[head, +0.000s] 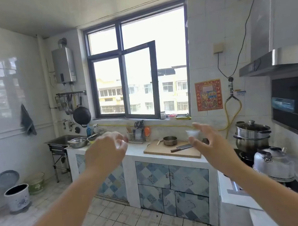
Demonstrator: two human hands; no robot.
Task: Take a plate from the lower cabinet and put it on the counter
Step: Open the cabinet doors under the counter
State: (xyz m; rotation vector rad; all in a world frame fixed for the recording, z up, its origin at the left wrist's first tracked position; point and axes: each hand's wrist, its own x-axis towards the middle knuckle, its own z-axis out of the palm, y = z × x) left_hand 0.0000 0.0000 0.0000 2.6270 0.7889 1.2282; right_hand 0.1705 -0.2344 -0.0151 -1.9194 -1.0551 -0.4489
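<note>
The task looks to be at its very start: nothing has been fetched, and the person stands back from the units with both arms raised in front.

The left hand (106, 152) is up at chest height, fingers curled loosely inward. It is blurred, and it seems empty, though I cannot tell for sure. Behind it lies the white surface (136, 150), which carries a board (169, 150) with a small pot (170, 140) and a knife (181, 148).

Below the surface are the cabinet doors (171, 176), patterned in blue diamonds and all closed, with a pair of small handles where the two upper doors meet.

The right hand (208, 141) is spread, fingers apart, holding nothing.

The plate cannot be seen anywhere; by my judgement it is behind those closed doors, so its look cannot be told.

The next move calls for stepping nearer, bending down, and pulling a door open by its handle. Which door hides the plate is not clear. Bare surface left of the board looks a fair spot to set it down.
</note>
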